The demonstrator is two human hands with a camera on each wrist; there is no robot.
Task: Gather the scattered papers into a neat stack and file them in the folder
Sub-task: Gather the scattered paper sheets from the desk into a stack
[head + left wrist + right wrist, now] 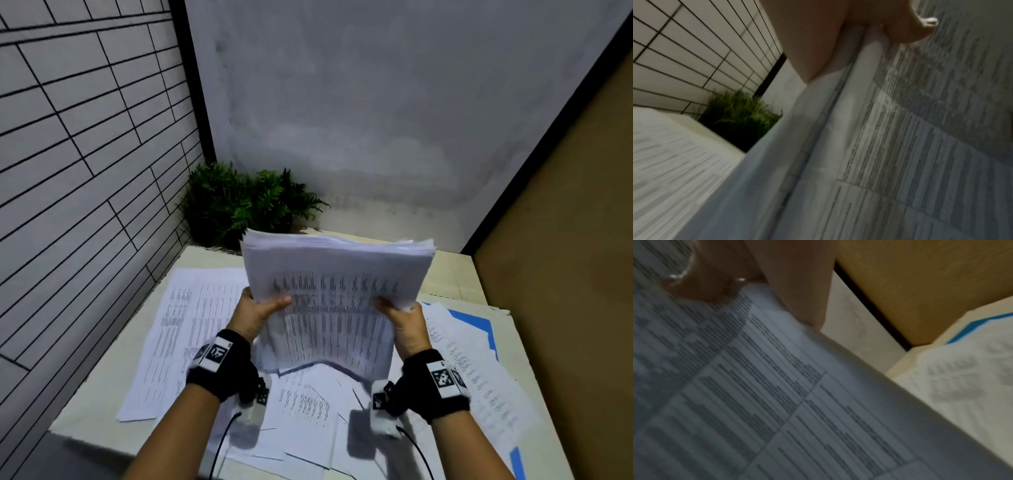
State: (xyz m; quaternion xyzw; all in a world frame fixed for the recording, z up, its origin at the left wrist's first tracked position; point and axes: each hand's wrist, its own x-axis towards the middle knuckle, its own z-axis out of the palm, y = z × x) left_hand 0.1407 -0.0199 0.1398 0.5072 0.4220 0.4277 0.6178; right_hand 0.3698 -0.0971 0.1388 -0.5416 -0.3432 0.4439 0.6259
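Note:
A thick stack of printed papers [337, 294] is held up above the table, tilted towards me. My left hand [255, 313] grips its left edge, thumb on the front sheet. My right hand [406, 323] grips the right edge the same way. In the left wrist view the stack [890, 146] fills the right side under my thumb [908, 30]. The right wrist view shows the stack's front sheet [766, 394] with my thumb [701, 285] on it. Several loose sheets [191, 335] lie spread on the table. A blue folder [476, 323] [972, 327] lies at the right, mostly covered by sheets.
The cream table [448, 274] sits in a corner: tiled wall [78, 171] on the left, grey wall behind, brown panel [561, 274] on the right. A green plant [239, 202] [737, 113] stands at the back left corner. More sheets [308, 421] lie near the front edge.

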